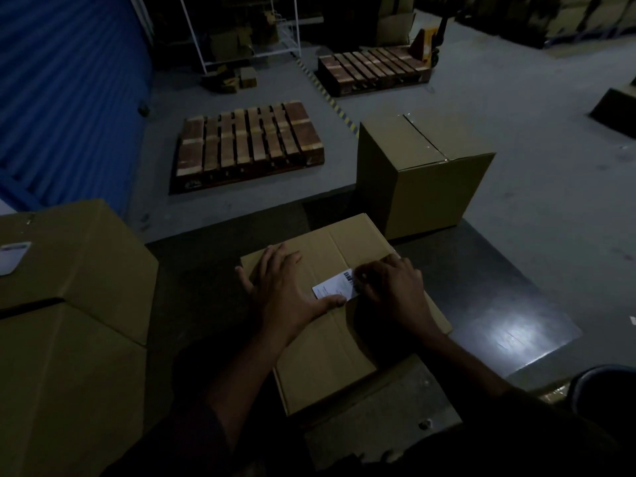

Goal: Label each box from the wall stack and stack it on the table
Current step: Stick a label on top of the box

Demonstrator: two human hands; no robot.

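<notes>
A brown cardboard box lies in front of me on the dark table. A white label with a barcode sits on its top. My left hand lies flat on the box, its thumb pressing the label's near edge. My right hand covers the label's right end, fingers curled down onto it. A second taped box stands upright at the table's far edge. To my left are two more boxes, the upper one bearing a white label.
Two wooden pallets lie on the grey floor beyond the table. A blue corrugated wall runs along the left. A white rack and a yellow pallet jack stand at the back.
</notes>
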